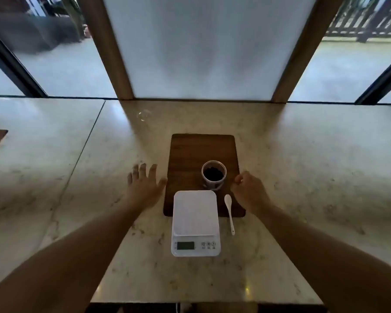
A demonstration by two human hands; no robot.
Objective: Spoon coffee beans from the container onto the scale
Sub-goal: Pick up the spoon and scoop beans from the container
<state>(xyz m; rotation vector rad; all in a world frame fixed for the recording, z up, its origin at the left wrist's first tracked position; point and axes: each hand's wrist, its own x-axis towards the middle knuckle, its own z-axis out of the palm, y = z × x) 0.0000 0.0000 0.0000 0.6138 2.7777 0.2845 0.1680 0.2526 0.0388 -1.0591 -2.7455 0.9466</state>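
While nothing is gripped yet, the step in hand is judged to be the reach for the spoon [229, 213]. The left hand [145, 186] is spread flat, fingers released, on the stone table [303, 154] just beside the wooden board [190, 150]. The right hand [250, 190] is loosely curled and empty, near the container [213, 175]. The container is set upright on the board, open, with the dark coffee beans [213, 173] seen inside. The scale [195, 222] is placed just in front of it, platform bare. The spoon is laid right of the scale, untouched. Next: the spoon handle is to be pinched by the right hand, then dipped into the container; steadying by the left may be needed.
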